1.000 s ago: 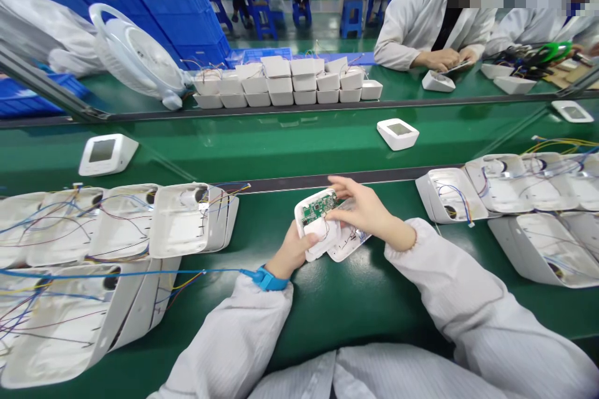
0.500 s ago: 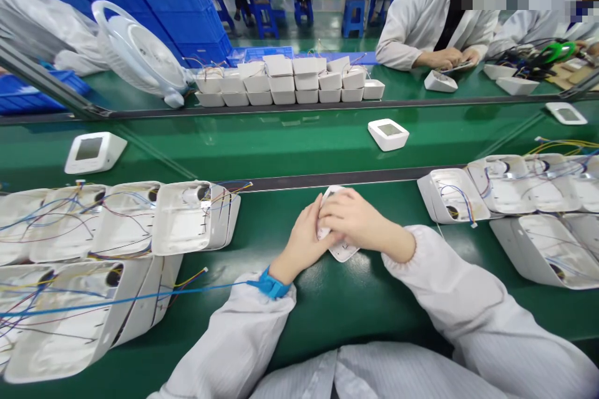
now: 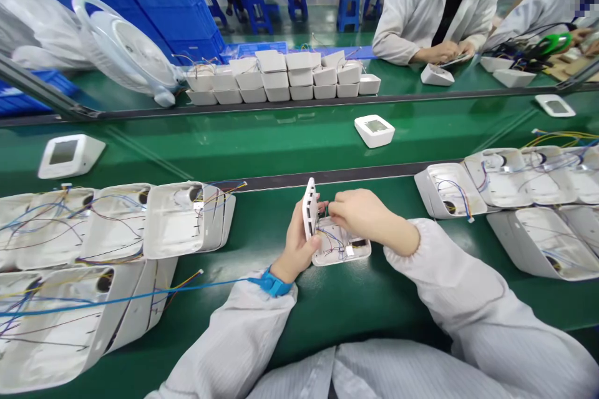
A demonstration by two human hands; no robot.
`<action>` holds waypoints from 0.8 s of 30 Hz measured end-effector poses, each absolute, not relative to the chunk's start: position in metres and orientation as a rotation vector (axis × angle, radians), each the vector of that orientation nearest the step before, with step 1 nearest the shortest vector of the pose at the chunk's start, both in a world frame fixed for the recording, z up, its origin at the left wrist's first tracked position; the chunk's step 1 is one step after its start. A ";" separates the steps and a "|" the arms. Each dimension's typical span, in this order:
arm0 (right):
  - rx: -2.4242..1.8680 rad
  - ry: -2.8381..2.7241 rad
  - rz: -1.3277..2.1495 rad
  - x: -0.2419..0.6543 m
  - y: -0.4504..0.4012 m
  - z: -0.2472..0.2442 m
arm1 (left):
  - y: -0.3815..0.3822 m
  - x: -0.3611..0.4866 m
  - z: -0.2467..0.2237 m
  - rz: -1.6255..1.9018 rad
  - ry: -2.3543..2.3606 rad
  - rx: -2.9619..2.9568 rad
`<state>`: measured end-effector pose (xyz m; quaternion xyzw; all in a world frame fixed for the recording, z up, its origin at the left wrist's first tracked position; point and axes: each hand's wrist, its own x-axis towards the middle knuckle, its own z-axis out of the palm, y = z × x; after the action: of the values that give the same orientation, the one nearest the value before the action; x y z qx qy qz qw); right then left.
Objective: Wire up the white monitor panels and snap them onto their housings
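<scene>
My left hand (image 3: 296, 242), with a blue strap at its wrist, grips a white cover panel (image 3: 309, 207) that stands nearly upright. Right of the panel and below it, a white housing (image 3: 340, 254) lies on the green table with its inside up, showing thin coloured wires and a white connector. My right hand (image 3: 358, 212) is over the housing's far side, its fingers pinched together at the wires near the panel. What exactly the fingertips hold is too small to make out.
Open white housings with loose wires stand stacked at the left (image 3: 175, 221) and right (image 3: 500, 181). Finished-looking units with screens (image 3: 375, 128) sit on the far strip. Behind the rail are a fan (image 3: 135, 53), blue crates (image 3: 159, 0) and a person's hands (image 3: 444, 53).
The panel now stands upright in my left hand, and the wired housing shows beside it. My hands have moved apart; my right hand has shifted slightly right. The view has turned a little.
</scene>
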<state>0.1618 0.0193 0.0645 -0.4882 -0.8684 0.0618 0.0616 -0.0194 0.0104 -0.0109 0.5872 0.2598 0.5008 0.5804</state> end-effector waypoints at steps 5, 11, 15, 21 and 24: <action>-1.462 -2.794 0.113 0.146 0.006 0.058 | 0.011 -0.020 -0.012 1.149 0.546 1.329; -1.478 -2.593 0.189 0.146 0.013 0.043 | 0.013 -0.021 -0.016 1.170 0.609 1.292; -1.470 -2.403 0.269 0.151 0.018 0.036 | 0.015 -0.023 -0.020 1.222 0.613 1.240; -1.362 -2.278 0.328 0.153 0.023 0.029 | 0.016 -0.023 -0.021 1.238 0.524 1.228; -1.341 -2.311 0.336 0.153 0.023 0.030 | 0.017 -0.022 -0.021 1.243 0.557 1.224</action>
<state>0.1533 0.0232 0.0298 -0.4854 -0.8367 0.1216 0.2225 -0.0223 0.0170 -0.0214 0.5302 0.2411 0.5382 0.6092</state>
